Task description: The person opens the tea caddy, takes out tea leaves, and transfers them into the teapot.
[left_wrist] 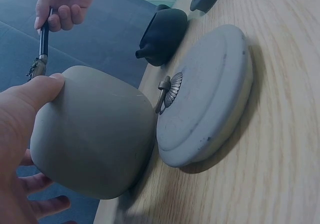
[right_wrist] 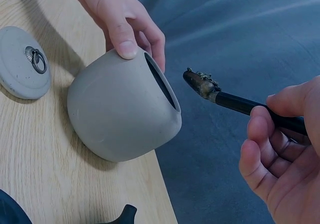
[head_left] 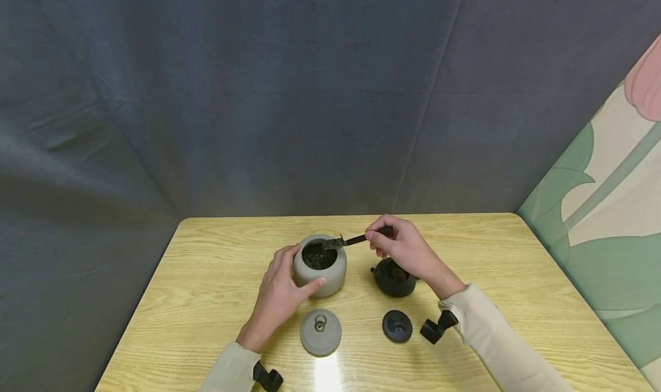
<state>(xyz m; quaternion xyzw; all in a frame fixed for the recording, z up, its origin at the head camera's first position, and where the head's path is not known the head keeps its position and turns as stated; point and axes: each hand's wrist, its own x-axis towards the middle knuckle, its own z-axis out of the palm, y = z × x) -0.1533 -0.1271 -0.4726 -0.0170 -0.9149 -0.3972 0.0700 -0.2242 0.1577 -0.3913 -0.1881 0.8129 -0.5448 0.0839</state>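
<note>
In the head view, a grey jar (head_left: 333, 280) near the worktop's (head_left: 206, 300) far edge is clasped by the left hand (head_left: 281, 291); over its mouth a scoop (head_left: 356, 240) is pinched by the right hand (head_left: 405, 248), and a dark teapot (head_left: 391, 287) is set closer to the right edge. In the left wrist view, the grey lid (left_wrist: 207, 94) is seen just beside the jar. In the right wrist view, dark leaves (right_wrist: 205, 78) are borne by the scoop.

Left hand (head_left: 279, 291) round the side of a grey jar (head_left: 333, 278), dark leaves (head_left: 319, 257) inside. Right hand (head_left: 405, 247) pinches a black-handled scoop (head_left: 355, 240) — loaded tip over the jar's rim. Below that hand, a dark teapot (head_left: 394, 287), uncovered. Grey lid (head_left: 321, 342) and black lid (head_left: 397, 326) — apart on the wooden table (head_left: 201, 300).
</note>
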